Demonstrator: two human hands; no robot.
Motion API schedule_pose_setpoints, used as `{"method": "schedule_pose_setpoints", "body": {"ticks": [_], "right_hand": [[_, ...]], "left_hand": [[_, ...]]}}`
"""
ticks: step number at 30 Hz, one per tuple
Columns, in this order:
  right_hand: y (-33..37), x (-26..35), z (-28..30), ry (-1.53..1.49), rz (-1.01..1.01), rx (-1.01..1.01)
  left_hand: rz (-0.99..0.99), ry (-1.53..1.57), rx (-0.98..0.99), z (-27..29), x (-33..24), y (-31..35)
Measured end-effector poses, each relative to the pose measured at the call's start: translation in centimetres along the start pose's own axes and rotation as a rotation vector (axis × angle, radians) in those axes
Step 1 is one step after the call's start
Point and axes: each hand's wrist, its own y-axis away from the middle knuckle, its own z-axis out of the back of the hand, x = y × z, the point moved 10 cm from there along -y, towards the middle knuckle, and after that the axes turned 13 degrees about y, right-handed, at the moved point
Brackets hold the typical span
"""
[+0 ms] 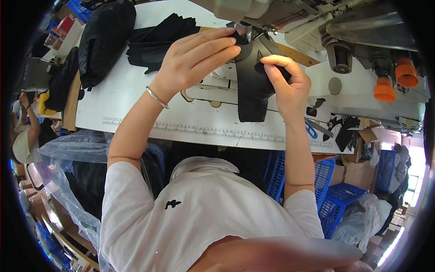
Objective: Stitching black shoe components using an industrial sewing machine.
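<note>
A black fabric piece [252,97] lies under the head of a sewing machine [290,16], its lower end hanging down over the white table. My left hand [192,56] comes in from the left, its fingers side by side and their tips on the upper edge of the piece beside the presser foot [244,31]. The thumb of that hand is hidden. On the other side, my right hand [290,84] pinches a folded part of the same piece between thumb and forefinger. A narrow grey-black strip [270,45] runs along the fabric near the needle area.
Fanned black cut pieces [158,43] and a black bag-like bundle [106,43] lie at the left. A ruler [204,132] runs along the table's near edge. Blue-handled scissors [311,130] rest at the right. Blue crates [340,204] stand below. Another person's arm [32,120] shows far left.
</note>
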Motion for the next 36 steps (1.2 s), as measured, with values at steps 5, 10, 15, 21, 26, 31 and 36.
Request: {"method": "schedule_pose_setpoints", "body": {"ticks": [5,10,15,21,26,31,36], "right_hand": [[-0.3,0.0,-0.2,0.018,0.005,-0.026],[-0.4,-0.1,0.2,0.020,-0.016,-0.077],[2.8,4.6,0.5,0.818,0.236,-0.337],[4.2,5.0,-4.1,0.862,0.387,-0.236],[4.4,6.2,-4.1,0.890,0.395,-0.256],[4.1,6.2,-3.7,0.891,0.362,-0.236],[4.0,6.4,-3.4,0.928,0.379,-0.233]], "left_hand": [[0.049,0.018,0.060,0.2,0.4,-1.0],[0.064,0.031,0.097,0.0,1.0,-1.3],[0.028,-0.026,0.108,-0.1,0.9,-1.2],[0.027,-0.011,0.111,-0.2,1.3,-1.3],[-0.009,-0.022,0.108,-0.1,1.3,-1.6],[-0.069,-0.060,0.156,-0.4,0.9,-1.1],[-0.131,-0.157,0.196,-1.0,0.1,-1.2]]}}
